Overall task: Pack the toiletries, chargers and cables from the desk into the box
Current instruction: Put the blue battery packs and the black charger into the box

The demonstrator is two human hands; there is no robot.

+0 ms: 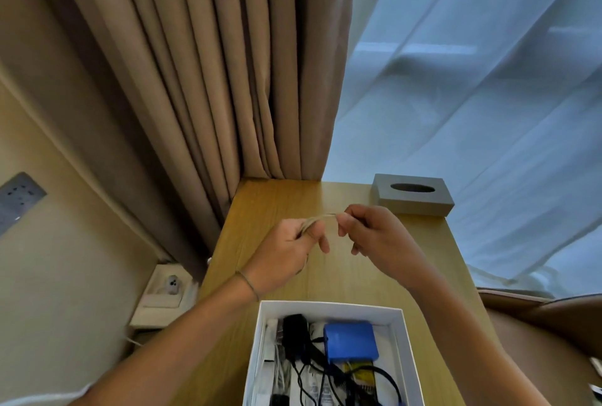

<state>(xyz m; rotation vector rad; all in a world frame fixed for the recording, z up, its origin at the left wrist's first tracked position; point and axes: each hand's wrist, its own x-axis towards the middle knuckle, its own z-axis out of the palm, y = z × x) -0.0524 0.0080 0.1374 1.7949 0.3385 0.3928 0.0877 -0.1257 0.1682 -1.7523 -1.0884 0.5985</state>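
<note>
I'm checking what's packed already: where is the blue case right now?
In the head view, the blue case lies inside the white box at bottom centre, toward its right side, beside a black charger and above tangled black cables.

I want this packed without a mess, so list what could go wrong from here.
1. The pale cable, stretched between the left hand and right hand, could spring loose if either pinch slips.
2. The white box already looks crowded with black cables and a blue case; a loose coil may tangle there.
</note>
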